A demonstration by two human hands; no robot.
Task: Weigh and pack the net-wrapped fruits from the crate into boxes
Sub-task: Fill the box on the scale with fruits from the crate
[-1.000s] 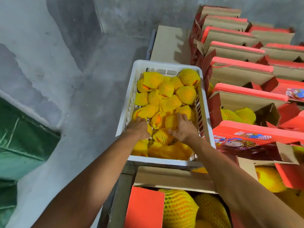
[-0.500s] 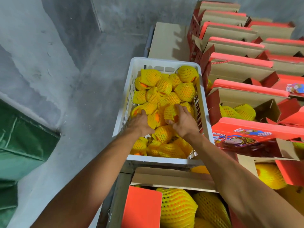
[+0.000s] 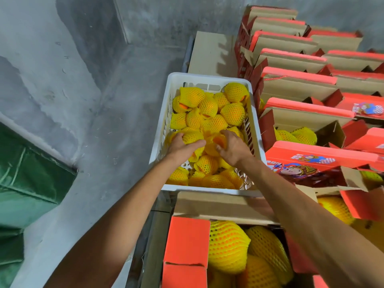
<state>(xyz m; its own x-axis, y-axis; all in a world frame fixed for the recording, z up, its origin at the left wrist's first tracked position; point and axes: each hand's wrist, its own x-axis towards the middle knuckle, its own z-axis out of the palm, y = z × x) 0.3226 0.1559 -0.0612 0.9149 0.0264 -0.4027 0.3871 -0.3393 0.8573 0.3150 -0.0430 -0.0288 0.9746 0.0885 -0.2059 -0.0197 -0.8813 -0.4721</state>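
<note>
- Left hand (image 3: 182, 145): grip curled round a net-wrapped fruit (image 3: 192, 137) in the white crate (image 3: 166, 113).
- Right hand (image 3: 233, 147): grip pinching another wrapped fruit (image 3: 216, 142) just beside it.
- Open red boxes (image 3: 311, 156) right of both grips.

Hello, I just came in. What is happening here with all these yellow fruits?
A person is picking net-wrapped fruits out of a white crate. The left hand grips one fruit in the middle of the pile, and the right hand grips another fruit beside it. Neither is clearly lifted out yet. An open red box near the person already holds several fruits, and more red boxes stand at the right, some with fruits in them.
</note>
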